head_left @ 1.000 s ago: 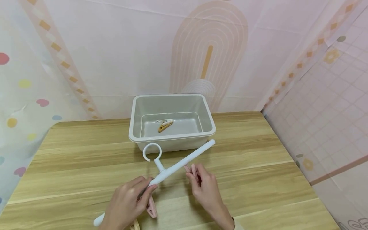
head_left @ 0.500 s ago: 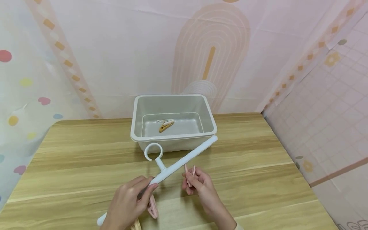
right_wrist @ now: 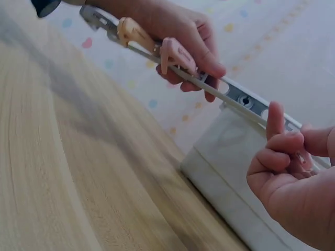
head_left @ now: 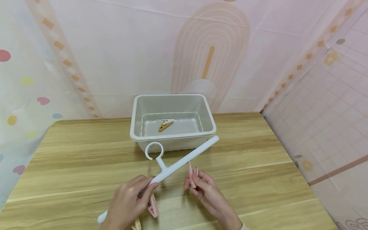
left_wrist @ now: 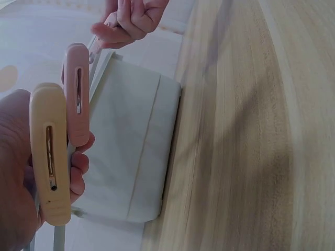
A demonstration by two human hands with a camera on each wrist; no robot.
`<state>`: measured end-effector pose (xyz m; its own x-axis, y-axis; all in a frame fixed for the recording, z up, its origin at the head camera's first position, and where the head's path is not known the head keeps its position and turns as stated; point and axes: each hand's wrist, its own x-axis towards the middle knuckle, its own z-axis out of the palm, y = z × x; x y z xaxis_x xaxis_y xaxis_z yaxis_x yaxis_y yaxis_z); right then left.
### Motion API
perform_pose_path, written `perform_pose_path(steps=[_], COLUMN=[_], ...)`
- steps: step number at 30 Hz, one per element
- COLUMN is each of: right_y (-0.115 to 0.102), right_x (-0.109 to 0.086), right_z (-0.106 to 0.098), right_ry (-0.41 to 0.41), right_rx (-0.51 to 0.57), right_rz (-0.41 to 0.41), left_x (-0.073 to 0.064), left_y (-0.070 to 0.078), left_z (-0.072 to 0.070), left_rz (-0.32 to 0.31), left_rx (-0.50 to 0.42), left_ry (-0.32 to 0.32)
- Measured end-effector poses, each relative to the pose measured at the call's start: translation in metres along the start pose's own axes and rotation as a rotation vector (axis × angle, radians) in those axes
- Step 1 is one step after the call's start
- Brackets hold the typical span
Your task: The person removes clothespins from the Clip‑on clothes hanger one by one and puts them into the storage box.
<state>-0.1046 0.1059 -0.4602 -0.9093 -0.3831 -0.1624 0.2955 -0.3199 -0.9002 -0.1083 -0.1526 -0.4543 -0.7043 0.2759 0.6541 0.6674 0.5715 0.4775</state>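
Observation:
My left hand (head_left: 126,199) grips a white clothes hanger (head_left: 189,156) near its middle, its hook (head_left: 154,150) toward the bin. Below that hand a pink clothespin (head_left: 153,207) is clipped on the hanger, with a cream clothespin (left_wrist: 49,157) beside it. The right wrist view also shows a grey clothespin (right_wrist: 99,22) farther along that arm. Just under the hanger's other arm, my right hand (head_left: 208,193) pinches a second pink clothespin (head_left: 191,179), its tip close to the bar. Whether tip and bar touch, I cannot tell.
Behind the hanger, a light grey plastic bin (head_left: 172,138) stands on the wooden table (head_left: 258,172) against the patterned wall cloth (head_left: 129,48). A brown clothespin (head_left: 165,126) and white ones (head_left: 168,122) lie inside it.
My right hand has turned and shifted slightly right, so its pink clothespin now points more upright toward the bar. The hanger's far end has risen a little; the left hand keeps its grip.

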Motion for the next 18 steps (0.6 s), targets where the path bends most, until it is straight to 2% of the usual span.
perform_pose_path(steps=[4,7,14,18], right_y=[0.000,0.000,-0.009,-0.015], right_x=[-0.003,-0.006,-0.011,-0.011], right_z=[-0.005,-0.009,-0.015,-0.017], right_ry=[-0.057,-0.082,-0.059,-0.053], right_rx=[0.147,0.153,-0.043,-0.104], right_rz=[0.008,-0.006,-0.068,-0.105], left_x=[0.000,0.001,0.001,0.000], left_y=[0.001,0.001,0.001,0.001], left_z=[0.001,0.001,0.001,0.002], left_rz=[-0.008,-0.010,-0.010,-0.008], left_rx=[-0.004,-0.016,0.000,0.020], left_ry=[0.009,0.017,0.019,0.012])
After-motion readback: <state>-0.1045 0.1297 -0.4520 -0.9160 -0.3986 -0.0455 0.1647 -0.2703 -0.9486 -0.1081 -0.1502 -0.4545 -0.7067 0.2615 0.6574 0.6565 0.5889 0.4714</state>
